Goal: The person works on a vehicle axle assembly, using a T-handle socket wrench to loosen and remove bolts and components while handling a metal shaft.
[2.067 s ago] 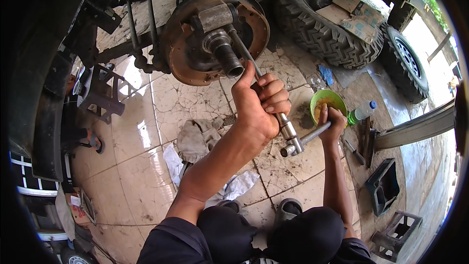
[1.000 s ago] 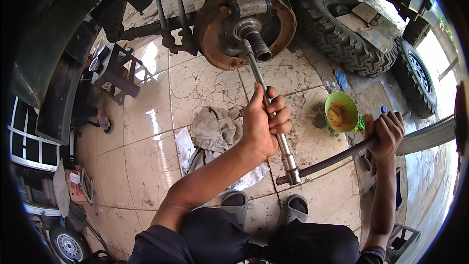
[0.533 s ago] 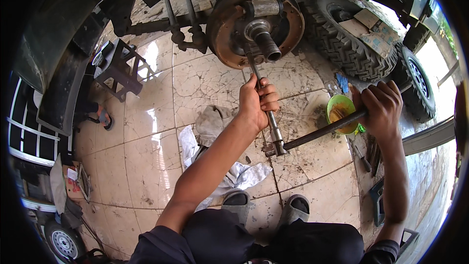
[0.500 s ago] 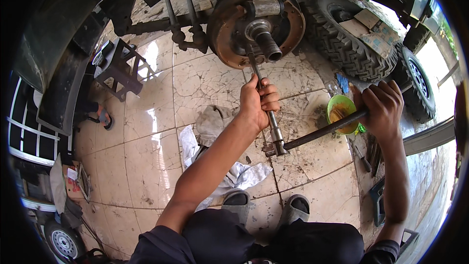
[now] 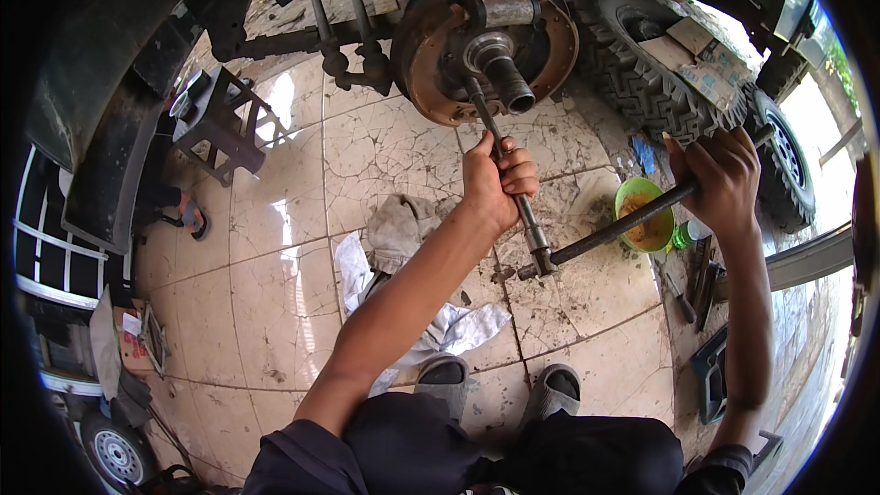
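My left hand [image 5: 491, 188] is wrapped round a long steel socket extension bar [image 5: 534, 231]. The bar's far end meets the rusty brake backing plate [image 5: 420, 78], just below the protruding axle spindle [image 5: 504, 79]; the plate hides the socket's exact seat. Across the near end of the extension runs a dark T-bar handle [image 5: 616, 228]. My right hand [image 5: 720, 181] is closed on the handle's outer part, with a short tip showing beyond the fist. The handle slants up to the right from the joint.
Below the right hand stand a green bowl [image 5: 632, 196] of brownish liquid and a green bottle [image 5: 689, 233]. Crumpled cloths [image 5: 467, 328] lie on the tiles before my feet. A large tyre [image 5: 632, 73] lies behind; a dark stool [image 5: 225, 119] and another person's foot [image 5: 194, 217] are left.
The near end of the extension and the T-bar joint have swung slightly right and up. My left hand has shifted right with the bar; my right hand still grips the handle.
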Motion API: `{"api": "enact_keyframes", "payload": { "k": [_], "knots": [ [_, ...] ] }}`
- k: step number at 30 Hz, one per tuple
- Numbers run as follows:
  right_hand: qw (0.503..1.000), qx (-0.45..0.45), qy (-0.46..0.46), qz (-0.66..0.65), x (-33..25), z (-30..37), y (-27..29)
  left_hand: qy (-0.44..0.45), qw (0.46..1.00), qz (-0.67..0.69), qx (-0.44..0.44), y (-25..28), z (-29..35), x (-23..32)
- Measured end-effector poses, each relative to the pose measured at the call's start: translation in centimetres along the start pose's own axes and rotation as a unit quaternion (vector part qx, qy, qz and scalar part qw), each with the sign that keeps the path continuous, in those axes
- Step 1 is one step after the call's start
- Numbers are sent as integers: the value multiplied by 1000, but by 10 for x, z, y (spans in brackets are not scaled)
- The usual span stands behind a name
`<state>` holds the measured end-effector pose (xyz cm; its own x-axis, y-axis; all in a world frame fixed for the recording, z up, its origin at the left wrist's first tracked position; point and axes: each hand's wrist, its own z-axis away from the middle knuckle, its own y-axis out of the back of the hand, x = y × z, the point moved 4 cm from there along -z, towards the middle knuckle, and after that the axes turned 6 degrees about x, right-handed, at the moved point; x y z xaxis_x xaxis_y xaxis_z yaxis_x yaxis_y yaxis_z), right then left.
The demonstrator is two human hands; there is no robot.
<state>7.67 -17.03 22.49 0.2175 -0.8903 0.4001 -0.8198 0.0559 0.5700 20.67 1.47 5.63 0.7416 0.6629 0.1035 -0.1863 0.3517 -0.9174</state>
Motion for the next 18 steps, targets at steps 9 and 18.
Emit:
{"api": "enact_keyframes", "payload": {
  "k": [9, 18],
  "knots": [
    [972, -19, -216, -86, -2, 104, -62, -36, 999, 11, -13, -1, -2, -2],
    [379, -147, -624, -667, -308, 191, -171, -62, 998, -20, 21, 0, -9, -14]
  ]
}}
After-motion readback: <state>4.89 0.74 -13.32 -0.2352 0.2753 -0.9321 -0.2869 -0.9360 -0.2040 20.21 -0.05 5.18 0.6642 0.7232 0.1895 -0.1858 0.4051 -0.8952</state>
